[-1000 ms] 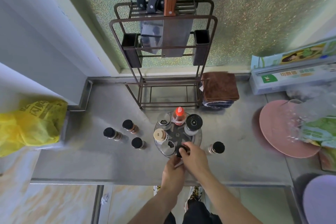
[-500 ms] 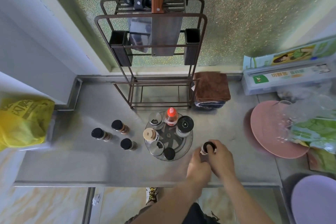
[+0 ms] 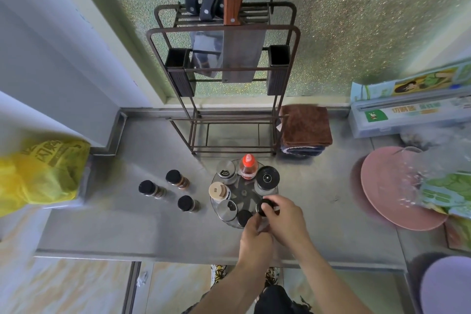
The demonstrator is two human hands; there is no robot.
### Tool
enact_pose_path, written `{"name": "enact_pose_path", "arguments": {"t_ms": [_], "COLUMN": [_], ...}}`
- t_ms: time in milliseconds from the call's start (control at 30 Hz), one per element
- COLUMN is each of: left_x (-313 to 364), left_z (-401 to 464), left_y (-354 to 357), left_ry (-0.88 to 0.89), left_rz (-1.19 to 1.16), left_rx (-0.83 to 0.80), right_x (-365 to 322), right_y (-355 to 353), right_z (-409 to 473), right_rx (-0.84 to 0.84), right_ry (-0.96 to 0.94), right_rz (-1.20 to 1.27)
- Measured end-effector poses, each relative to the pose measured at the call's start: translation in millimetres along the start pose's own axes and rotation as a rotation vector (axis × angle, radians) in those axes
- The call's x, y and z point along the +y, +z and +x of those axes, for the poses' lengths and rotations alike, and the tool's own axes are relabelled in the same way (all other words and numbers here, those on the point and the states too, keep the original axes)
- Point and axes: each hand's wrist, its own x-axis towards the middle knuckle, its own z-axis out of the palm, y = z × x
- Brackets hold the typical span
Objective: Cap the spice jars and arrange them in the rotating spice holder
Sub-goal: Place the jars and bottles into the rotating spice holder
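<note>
On the steel counter (image 3: pixel 107 222), the rotating spice holder (image 3: pixel 242 192) stands just in front of the knife rack (image 3: pixel 224 84) and serves as the reference point. At the holder's near right edge, the right hand (image 3: pixel 285 219) curls its fingers round the black cap of a spice jar (image 3: pixel 263 208), which sits at or over the holder's rim; whether the jar is seated in a slot cannot be told. The left hand (image 3: pixel 254 234) is beside it, fingers curled toward the jar's lower body, which is hidden; its grip cannot be told. Six other containers occupy the holder, including a red-capped bottle (image 3: pixel 247 167) at the far side. Left of the holder, three black-capped jars (image 3: pixel 173 190) stand upright on the counter, well apart from it. Right of the holder lies a pink plate (image 3: pixel 382 186).
</note>
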Motion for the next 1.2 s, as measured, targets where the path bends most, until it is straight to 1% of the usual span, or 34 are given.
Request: {"name": "enact_pose_path", "arguments": {"t_ms": [133,267,300,367,433,467,533,600,667,733,800,867,967,1033,1100,1200], "left_x": [-5,-8,-7,-5,1,5,14,22,31,35,35,35,37,40,45,64], "left_z": [10,9,5,-3,-9,-10,-8,1,14,33,51,63,63,51,32,-1], "left_y": [-1,-7,-12,-29,-56,-72,-105,-133,-151,-164,-174,-181,-182,-183,-184,-174], "left_ry": [-0.056,-0.084,-0.086,-0.047,0.026,0.059,0.092,0.089,0.09,0.086,0.046,-0.014,-0.008,0.031,0.113,0.279], "left_rz": [0.041,0.083,0.103,0.116,0.096,0.096,0.09,0.092,0.117,0.111,0.081,0.017,0.03,0.023,-0.025,-0.018], "left_rx": [0.017,-0.031,-0.033,0.009,0.121,0.2,0.363,0.484,0.544,0.566,0.544,0.481,0.455,0.452,0.406,0.264], "right_x": [-1,-3,-5,-12,-29,-42,-71,-95,-113,-127,-135,-134,-135,-141,-147,-147], "right_y": [10,8,5,0,-1,2,20,50,87,120,143,156,160,150,128,76], "right_z": [8,4,0,-13,-28,-33,-40,-41,-32,-20,-8,3,8,0,-16,-43], "right_rx": [-0.051,-0.063,-0.04,0.089,0.236,0.259,0.191,0.061,-0.021,-0.081,-0.121,-0.151,-0.177,-0.156,-0.109,0.003], "right_ry": [0.023,0.054,0.061,0.028,-0.084,-0.152,-0.257,-0.305,-0.315,-0.271,-0.203,-0.154,-0.135,-0.144,-0.184,-0.25], "right_rz": [-0.09,-0.128,-0.153,-0.194,-0.127,-0.081,-0.021,-0.032,-0.121,-0.22,-0.255,-0.274,-0.281,-0.216,-0.132,0.02]}}
